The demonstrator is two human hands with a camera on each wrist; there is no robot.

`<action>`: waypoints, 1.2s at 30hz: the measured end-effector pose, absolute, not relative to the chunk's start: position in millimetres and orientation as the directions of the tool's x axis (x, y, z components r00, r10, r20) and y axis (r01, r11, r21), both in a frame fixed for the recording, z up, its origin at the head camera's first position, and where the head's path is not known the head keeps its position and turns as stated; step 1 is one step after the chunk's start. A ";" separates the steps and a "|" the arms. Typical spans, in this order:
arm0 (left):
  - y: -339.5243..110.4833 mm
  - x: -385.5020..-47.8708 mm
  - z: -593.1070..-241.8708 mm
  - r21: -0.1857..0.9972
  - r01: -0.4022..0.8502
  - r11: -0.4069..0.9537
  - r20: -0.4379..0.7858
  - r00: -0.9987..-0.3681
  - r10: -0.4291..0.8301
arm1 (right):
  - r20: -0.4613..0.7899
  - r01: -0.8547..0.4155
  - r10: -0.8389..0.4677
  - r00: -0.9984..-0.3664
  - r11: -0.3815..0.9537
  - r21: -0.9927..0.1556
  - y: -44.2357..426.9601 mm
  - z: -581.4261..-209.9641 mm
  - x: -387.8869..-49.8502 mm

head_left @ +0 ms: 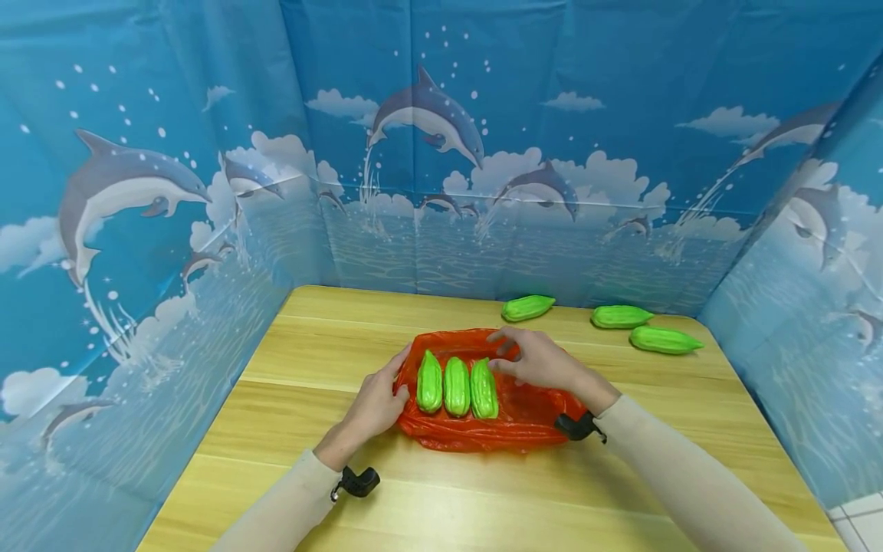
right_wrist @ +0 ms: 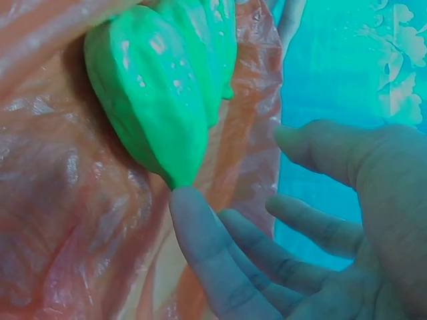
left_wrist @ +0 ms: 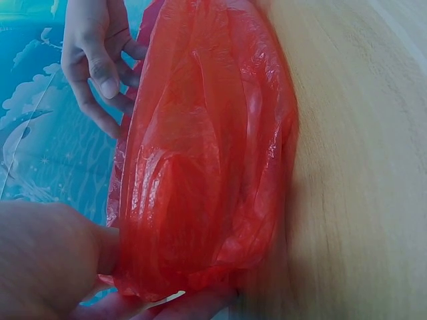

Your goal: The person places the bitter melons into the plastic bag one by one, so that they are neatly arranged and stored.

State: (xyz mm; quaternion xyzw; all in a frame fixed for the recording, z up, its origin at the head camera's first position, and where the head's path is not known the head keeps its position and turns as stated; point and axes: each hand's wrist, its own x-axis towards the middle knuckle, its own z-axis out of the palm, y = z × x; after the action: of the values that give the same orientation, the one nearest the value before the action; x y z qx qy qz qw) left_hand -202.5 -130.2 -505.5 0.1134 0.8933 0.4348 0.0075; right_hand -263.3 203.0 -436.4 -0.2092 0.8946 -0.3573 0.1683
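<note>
A red plastic bag (head_left: 520,435) lies spread open on the table, with three green ridged gourd-like pieces side by side inside: left (head_left: 429,383), middle (head_left: 457,387) and right (head_left: 484,391). My left hand (head_left: 375,402) grips the bag's left end; in the left wrist view this hand (left_wrist: 47,257) has its fingers partly under the red plastic (left_wrist: 193,153). Over the bag, my right hand (head_left: 541,360) is loosely bent and holds nothing. The right wrist view shows a fingertip of that hand (right_wrist: 320,253) at the tip of a green piece (right_wrist: 153,93); whether they touch is unclear.
Beyond the bag, one more green piece (head_left: 527,307) lies near the table's back edge, and two others (head_left: 621,316) (head_left: 665,340) lie at the back right. Dolphin-printed blue sheets (head_left: 428,253) stand behind and beside the wooden table (head_left: 276,414).
</note>
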 end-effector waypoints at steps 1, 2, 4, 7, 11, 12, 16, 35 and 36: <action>-130.0 -202.6 -505.6 0.779 0.195 0.596 0.084 -0.975 0.208 | -0.150 -0.255 -0.494 -0.856 0.657 -0.709 203.6 -435.4 -263.8; -130.0 -202.8 -505.7 0.779 0.193 0.597 0.082 -0.975 0.207 | -0.148 -0.257 -0.496 -0.856 0.657 -0.709 204.2 -434.4 -264.5; -130.0 -203.1 -505.8 0.780 0.189 0.597 0.079 -0.975 0.206 | -0.147 -0.260 -0.498 -0.854 0.655 -0.710 205.6 -432.8 -266.1; -130.3 -203.4 -506.1 0.779 0.192 0.597 0.081 -0.975 0.207 | -0.151 -0.256 -0.495 -0.856 0.659 -0.707 208.1 -430.8 -269.3; -130.8 -203.1 -506.7 0.779 0.193 0.597 0.082 -0.975 0.208 | -0.148 -0.251 -0.481 -0.864 0.668 -0.701 210.7 -427.9 -273.8; -130.8 -202.9 -506.7 0.779 0.191 0.597 0.081 -0.975 0.207 | -0.143 -0.257 -0.482 -0.864 0.668 -0.698 211.5 -426.5 -274.6; -130.8 -202.5 -506.8 0.781 0.195 0.593 0.088 -0.975 0.205 | -0.120 -0.275 -0.478 -0.870 0.672 -0.687 215.2 -421.6 -279.2; -131.8 -203.8 -503.8 0.782 0.176 0.598 0.069 -0.978 0.197 | 0.009 -0.362 -0.451 -0.892 0.704 -0.612 244.1 -401.6 -318.3; -131.9 -204.0 -503.6 0.783 0.175 0.597 0.068 -0.978 0.197 | 0.013 -0.368 -0.453 -0.891 0.706 -0.605 245.6 -401.1 -321.1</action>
State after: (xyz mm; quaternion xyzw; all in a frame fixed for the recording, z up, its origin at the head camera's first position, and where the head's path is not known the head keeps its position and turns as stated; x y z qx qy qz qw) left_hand -204.0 -131.9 -503.6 0.1039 0.8935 0.4367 0.0125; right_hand -321.1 245.6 -401.1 -0.2228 0.9210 -0.3121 0.0687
